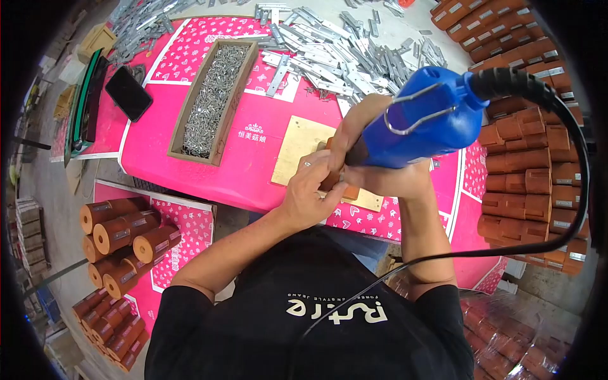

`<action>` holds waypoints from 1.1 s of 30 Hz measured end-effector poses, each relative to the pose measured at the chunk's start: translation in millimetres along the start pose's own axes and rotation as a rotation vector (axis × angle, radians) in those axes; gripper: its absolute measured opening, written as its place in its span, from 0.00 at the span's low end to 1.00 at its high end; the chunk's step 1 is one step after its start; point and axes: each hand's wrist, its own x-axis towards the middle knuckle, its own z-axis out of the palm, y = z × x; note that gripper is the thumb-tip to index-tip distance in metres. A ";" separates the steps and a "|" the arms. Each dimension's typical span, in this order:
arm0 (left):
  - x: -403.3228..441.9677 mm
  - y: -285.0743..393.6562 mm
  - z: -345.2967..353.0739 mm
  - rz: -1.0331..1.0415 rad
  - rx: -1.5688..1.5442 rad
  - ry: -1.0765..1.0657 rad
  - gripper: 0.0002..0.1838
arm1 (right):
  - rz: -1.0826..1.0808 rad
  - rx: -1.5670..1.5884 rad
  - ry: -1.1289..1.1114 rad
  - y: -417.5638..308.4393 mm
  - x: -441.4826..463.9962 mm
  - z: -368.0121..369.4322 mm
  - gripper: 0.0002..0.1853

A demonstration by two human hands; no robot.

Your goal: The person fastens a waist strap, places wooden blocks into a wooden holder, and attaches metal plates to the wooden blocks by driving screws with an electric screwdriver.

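Note:
My right hand (386,180) is wrapped round a blue corded power screwdriver (418,120). The tool's front end points down and left, toward my left hand. My left hand (308,195), with a ring on one finger, has its fingers curled in close to the tool's tip. What they pinch there is hidden. Beneath both hands lies an orange-brown wooden piece (350,192), mostly covered by them. It rests on a pale yellow board (292,144) on the pink-covered table (171,126).
A long wooden box of screws (212,98) stands left of the board. Metal strips (335,57) lie heaped behind. A phone (128,92) is at the left. Brown wooden cylinders (126,228) are stacked lower left, with more brown pieces (516,183) at right. The tool's black cable (494,253) loops across my right arm.

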 end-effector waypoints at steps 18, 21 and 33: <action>67.3 12.9 -17.1 0.071 0.251 -0.573 0.48 | -0.161 0.337 0.640 -15.7 -136.2 -74.8 0.18; 75.9 25.9 -15.6 0.110 0.380 -0.642 0.41 | -0.135 0.258 0.702 -7.9 -143.4 -69.5 0.18; 75.9 10.8 -11.2 0.181 0.296 -0.651 0.38 | -0.081 0.154 0.620 18.6 -135.3 -52.0 0.20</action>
